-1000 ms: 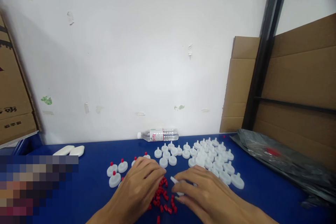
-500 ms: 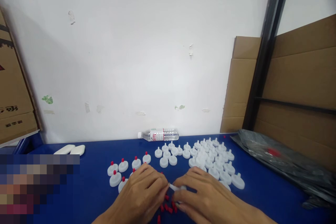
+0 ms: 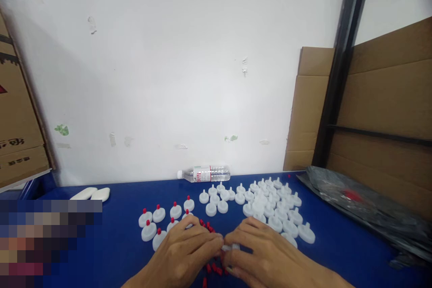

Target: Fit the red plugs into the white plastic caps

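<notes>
My left hand (image 3: 189,252) and my right hand (image 3: 259,252) meet low at the middle of the blue table (image 3: 111,243), fingers pinched together around a small white plastic cap (image 3: 232,247). The right hand's fingers wrap the cap; the left hand's fingertips press at its nozzle, and what they pinch is hidden. Loose red tips (image 3: 216,270) lie under and between the hands. To the left stand white caps with red tips fitted (image 3: 158,213). Beyond the right hand sits a cluster of plain white caps (image 3: 270,202).
A clear water bottle (image 3: 204,173) lies by the white wall. Two white oblong pieces (image 3: 91,194) rest at back left. A dark plastic bag (image 3: 364,207) covers the right side, with cardboard sheets (image 3: 381,112) and a black post behind. A cardboard box (image 3: 16,130) stands at left.
Both hands drew back toward me and closed together. The left hand uncovered more red-tipped caps; its fingertips now touch the cap held in the right hand.
</notes>
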Tool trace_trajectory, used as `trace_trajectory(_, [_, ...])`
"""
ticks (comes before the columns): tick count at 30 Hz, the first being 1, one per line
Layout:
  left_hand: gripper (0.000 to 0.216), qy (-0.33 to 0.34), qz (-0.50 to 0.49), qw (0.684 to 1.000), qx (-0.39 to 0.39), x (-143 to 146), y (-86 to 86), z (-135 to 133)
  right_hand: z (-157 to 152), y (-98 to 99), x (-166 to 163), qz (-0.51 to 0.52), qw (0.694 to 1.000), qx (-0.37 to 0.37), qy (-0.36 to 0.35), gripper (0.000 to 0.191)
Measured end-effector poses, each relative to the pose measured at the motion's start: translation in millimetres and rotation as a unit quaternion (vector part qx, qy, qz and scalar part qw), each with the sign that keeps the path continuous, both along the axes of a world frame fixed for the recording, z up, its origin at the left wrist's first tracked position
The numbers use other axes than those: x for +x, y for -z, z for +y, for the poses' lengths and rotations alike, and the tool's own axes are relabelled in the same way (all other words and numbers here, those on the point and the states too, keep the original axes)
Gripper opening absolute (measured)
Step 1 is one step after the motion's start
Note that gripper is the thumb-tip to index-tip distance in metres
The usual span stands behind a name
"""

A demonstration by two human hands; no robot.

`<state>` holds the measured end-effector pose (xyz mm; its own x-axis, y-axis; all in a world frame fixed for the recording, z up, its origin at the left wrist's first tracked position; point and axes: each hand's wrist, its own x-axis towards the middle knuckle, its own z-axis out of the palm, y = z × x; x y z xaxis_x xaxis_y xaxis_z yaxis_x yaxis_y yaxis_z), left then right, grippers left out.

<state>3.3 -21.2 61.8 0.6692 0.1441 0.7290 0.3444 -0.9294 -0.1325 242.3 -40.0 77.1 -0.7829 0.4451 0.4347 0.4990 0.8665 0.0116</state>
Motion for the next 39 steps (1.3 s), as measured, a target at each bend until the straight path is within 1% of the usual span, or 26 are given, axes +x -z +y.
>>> trace_trajectory(4, [0.019, 0.005, -0.001, 1.0, 0.004, 1.7, 0.6, -0.1, 4.5, 5.0, 1.0, 0.001, 0.999, 0.023, -0.029, 0.013])
trace_trajectory(6, [0.016, -0.008, -0.006, 1.0, 0.008, 2.1, 1.4, 0.7, 6.6, 7.1, 1.5, 0.008, 0.998, 0.035, -0.042, 0.016])
trace_trajectory(9, [0.012, -0.042, -0.018, 0.998, 0.038, 2.7, 4.3, 3.4, 7.7, 8.1, 1.4, 0.017, 0.998, 0.044, -0.047, 0.016])
trace_trajectory(12, [0.012, -0.061, 0.001, 0.997, 0.054, 3.6, 9.0, 6.4, 6.9, 6.4, 0.9, 0.019, 0.997, 0.058, -0.053, 0.015])
trace_trajectory(16, [0.022, -0.065, 0.027, 0.997, 0.039, 5.6, 12.9, 7.1, 4.7, 1.8, 1.2, 0.004, 0.996, 0.067, -0.057, 0.012])
trace_trajectory(19, [0.029, -0.069, 0.033, 0.997, 0.029, 7.1, 10.9, 4.5, 3.9, 1.2, 1.3, -0.007, 0.996, 0.067, -0.049, 0.006])
trace_trajectory(22, [0.035, -0.077, 0.049, 0.995, 0.034, 7.4, 7.6, 1.1, 5.7, 5.5, 0.6, -0.014, 0.995, 0.078, -0.057, 0.004])
trace_trajectory(25, [0.036, -0.071, 0.076, 0.994, 0.037, 6.7, 6.8, -0.9, 8.0, 10.8, 0.0, -0.019, 0.993, 0.094, -0.073, 0.006])
trace_trajectory(28, [0.035, -0.065, 0.083, 0.994, 0.027, 6.2, 8.2, -1.3, 7.1, 11.2, -0.2, -0.015, 0.992, 0.099, -0.074, 0.005])
trace_trajectory(30, [0.035, -0.063, 0.073, 0.995, 0.023, 6.4, 8.6, -1.4, 4.9, 8.4, -0.5, -0.013, 0.992, 0.108, -0.072, 0.007])
trace_trajectory(35, [0.039, -0.052, 0.046, 0.997, 0.017, 7.1, 8.9, -1.1, 1.7, 1.5, -3.5, -0.005, 0.984, 0.16, -0.078, 0.016])
trace_trajectory(39, [0.04, -0.057, 0.06, 0.997, 0.009, 5.9, 12.7, 0.2, 5.0, 6.5, -5.4, 0.003, 0.981, 0.175, -0.085, 0.026])
